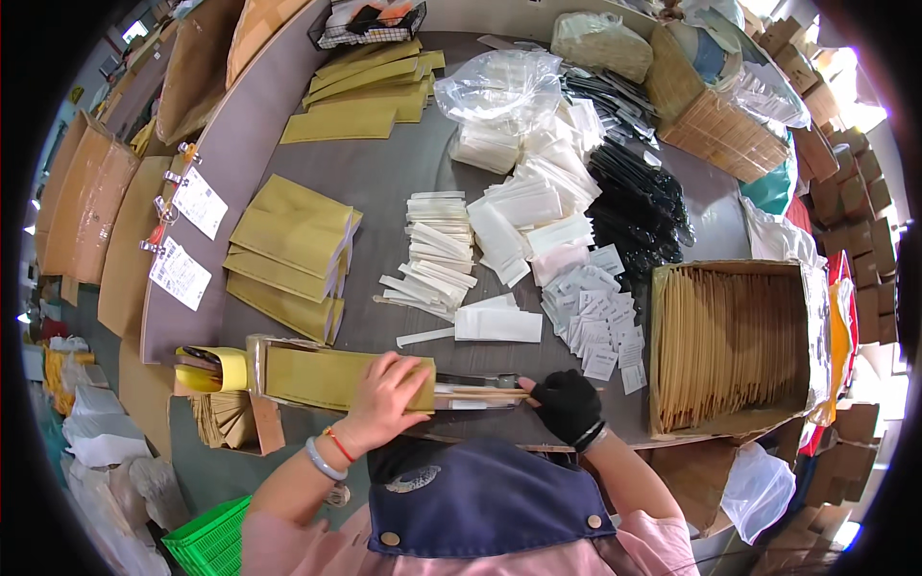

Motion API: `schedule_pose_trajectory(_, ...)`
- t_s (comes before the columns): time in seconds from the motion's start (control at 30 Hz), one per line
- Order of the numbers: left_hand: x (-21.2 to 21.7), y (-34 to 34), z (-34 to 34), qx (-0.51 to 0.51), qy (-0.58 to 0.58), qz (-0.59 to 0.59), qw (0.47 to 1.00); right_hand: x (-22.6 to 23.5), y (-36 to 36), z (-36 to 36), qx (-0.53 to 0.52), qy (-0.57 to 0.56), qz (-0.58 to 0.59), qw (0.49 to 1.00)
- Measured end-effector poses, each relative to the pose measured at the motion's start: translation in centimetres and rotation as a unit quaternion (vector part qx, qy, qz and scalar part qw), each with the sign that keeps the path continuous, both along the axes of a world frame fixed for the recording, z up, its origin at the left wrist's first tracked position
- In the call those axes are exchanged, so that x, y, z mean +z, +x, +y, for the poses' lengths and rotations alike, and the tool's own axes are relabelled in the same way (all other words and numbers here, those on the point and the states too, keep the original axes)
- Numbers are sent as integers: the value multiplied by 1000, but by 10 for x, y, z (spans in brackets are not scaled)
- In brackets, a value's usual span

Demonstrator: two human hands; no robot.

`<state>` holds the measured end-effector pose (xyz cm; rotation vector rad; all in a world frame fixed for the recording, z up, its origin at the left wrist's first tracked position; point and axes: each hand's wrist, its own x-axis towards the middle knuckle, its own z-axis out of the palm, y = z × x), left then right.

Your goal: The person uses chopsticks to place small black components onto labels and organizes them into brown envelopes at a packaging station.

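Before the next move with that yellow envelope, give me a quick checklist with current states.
1. Left hand flat on the yellow envelope: ok.
2. Right hand, in a black glove, pinching the bundle of sticks and white packet: ok.
3. Bundle tip at the envelope mouth: ok, though how far inside cannot tell.
4. Envelope mouth held open: cannot tell.
5. Box of filled envelopes beside the right hand: ok.

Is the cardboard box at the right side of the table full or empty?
Nearly full. The open cardboard box is packed with yellowish-brown envelopes standing on edge in tight rows across almost its whole width.
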<state>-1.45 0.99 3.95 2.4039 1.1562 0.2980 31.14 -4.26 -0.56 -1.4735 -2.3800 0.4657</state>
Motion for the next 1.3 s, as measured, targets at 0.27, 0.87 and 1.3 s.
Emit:
schedule_pose_trajectory(0.27, -5, 40, 2, -28, 9, -5, 1000, -17, -29, -1, -60, -32, 230, 971)
schedule_pose_trajectory(0.87, 57, -17, 108, -114, 70, 48, 990, 76, -3, 25, -142, 73, 11, 987)
schedule_pose_trajectory(1.3, -43, 9, -2, 260, 6, -75, 963, 89, -2, 11, -90, -23, -29, 995)
